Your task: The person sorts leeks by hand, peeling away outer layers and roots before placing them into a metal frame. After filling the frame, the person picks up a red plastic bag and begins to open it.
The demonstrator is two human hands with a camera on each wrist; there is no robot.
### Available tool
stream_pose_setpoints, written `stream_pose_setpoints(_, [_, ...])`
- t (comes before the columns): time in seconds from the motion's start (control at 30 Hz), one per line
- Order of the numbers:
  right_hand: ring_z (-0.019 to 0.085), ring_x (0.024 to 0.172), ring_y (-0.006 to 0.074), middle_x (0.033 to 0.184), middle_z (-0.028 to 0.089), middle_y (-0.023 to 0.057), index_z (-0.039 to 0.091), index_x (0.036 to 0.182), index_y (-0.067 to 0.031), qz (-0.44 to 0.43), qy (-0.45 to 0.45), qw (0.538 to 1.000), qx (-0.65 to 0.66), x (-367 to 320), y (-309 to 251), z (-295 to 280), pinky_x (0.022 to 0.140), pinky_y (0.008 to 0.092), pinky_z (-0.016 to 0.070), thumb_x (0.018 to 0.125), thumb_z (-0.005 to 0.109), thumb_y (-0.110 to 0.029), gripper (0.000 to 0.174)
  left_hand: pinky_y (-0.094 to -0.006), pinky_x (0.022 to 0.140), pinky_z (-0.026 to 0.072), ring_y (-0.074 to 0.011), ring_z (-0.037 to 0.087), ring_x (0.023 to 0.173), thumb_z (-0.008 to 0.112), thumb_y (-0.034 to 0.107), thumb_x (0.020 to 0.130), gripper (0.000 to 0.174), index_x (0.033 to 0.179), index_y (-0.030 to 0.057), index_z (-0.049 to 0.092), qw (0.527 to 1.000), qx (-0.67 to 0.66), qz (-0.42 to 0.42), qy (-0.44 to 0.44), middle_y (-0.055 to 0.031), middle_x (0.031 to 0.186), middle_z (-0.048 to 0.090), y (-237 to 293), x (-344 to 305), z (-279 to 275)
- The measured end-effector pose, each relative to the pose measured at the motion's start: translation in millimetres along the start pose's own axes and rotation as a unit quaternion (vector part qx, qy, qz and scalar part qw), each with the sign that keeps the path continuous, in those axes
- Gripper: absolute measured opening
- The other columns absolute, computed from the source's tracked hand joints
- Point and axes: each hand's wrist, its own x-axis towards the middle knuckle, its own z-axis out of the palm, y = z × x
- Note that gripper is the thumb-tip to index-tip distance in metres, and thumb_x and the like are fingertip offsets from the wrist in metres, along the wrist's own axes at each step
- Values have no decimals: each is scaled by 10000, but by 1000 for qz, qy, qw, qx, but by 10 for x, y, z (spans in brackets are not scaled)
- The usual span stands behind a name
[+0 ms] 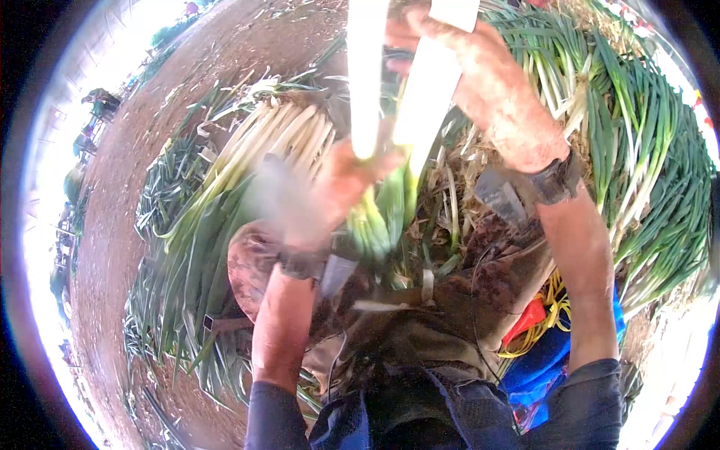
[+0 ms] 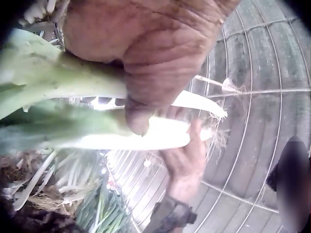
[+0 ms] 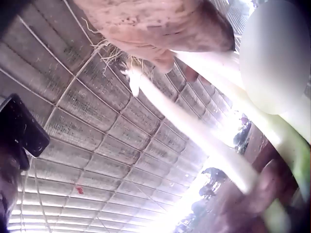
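Two long white-stemmed leeks [image 1: 365,82] stand upright in front of the person in the head view. The left hand [image 1: 349,180] grips them low, where white turns green; its thumb lies across the stalks [image 2: 92,141] in the left wrist view. Higher up, the right hand [image 1: 495,90] is at the root end, its fingers around one stem. In the right wrist view the right hand [image 3: 165,29] holds a white stalk, while another stalk [image 3: 194,128] with stringy roots slants below it toward the blurred left hand [image 3: 262,199].
A pile of leeks [image 1: 277,135] lies at the left, white ends up. More green leeks [image 1: 645,142] are heaped at the right. Peelings [image 1: 450,195] cover the ground between the legs. Yellow cord [image 1: 551,315] and blue cloth [image 1: 536,382] lie by the right arm.
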Motion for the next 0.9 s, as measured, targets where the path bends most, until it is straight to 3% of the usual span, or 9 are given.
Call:
stream_pose_setpoints(0.07, [682,937,244,1064,686,146,589,1229,50,-56,-48,997,-29,-67,58,132,816,363,569,877,676,-104,394,-285,842,489,-113,618,919,736,231,882,444,1255,20,618,999,9,25,-38,-35,1065,698,-154,44,90])
stream_pose_setpoints(0.13, [631,1113,221,1231,633,121,545,1316,2,25,-93,993,-73,-170,-78,73,936,372,540,922,653,-192,453,-280,811,489,-97,617,863,742,160,861,359,1180,25,652,995,-56,71,-44,-12,980,702,-200,23,82])
stream_pose_setpoints(0.2, [604,1157,244,1275,602,143,498,1359,4,25,-83,992,-96,-201,-125,109,946,389,534,921,654,-198,507,-276,815,488,-105,624,870,726,71,826,389,1200,14,636,993,-102,25,-56,-19,993,696,-293,5,-21])
stream_pose_setpoints(0.33, [513,1273,334,1399,488,213,360,1457,5,63,-69,992,-90,-202,-198,-125,960,483,521,922,651,-221,649,-324,910,474,-167,620,996,721,44,779,513,1269,-24,585,981,-188,-43,-3,-94,1106,675,-380,-72,-130])
stream_pose_setpoints(0.47, [496,1266,425,1464,395,237,317,1471,10,99,-42,989,-100,-150,-189,-172,925,579,523,903,691,-230,721,-333,962,448,-199,599,1070,678,87,782,572,1322,-36,537,992,-111,-58,19,-111,1179,650,-369,-135,-228])
stream_pose_setpoints(0.67, [556,1205,410,1472,371,251,311,1457,48,117,-69,986,-100,-167,-147,-117,885,512,573,892,701,-210,734,-346,1026,437,-225,563,1191,650,60,754,629,1352,-66,500,994,-86,-50,51,-162,1312,588,-468,-81,-417])
stream_pose_setpoints(0.73, [613,1137,376,1420,428,269,280,1454,80,127,-63,984,-109,-207,-49,-5,837,443,601,876,712,-193,771,-378,1049,429,-261,536,1246,639,38,745,654,1368,-75,475,993,-106,-44,15,-189,1361,549,-366,-78,-448])
stream_pose_setpoints(0.87, [701,722,231,880,680,165,585,1092,106,142,-32,974,-174,-193,253,98,570,281,567,813,788,-192,456,-432,1083,414,-321,544,1242,632,23,728,663,1361,-89,472,993,-105,-13,55,-222,1357,542,-5,-117,-455])
stream_pose_setpoints(0.9, [698,690,220,873,683,163,588,1092,108,145,-63,979,-132,-219,257,170,551,268,561,822,779,-187,443,-458,1093,406,-350,543,1240,633,21,722,665,1356,-97,471,987,-157,4,37,-234,1358,536,278,-154,-358])
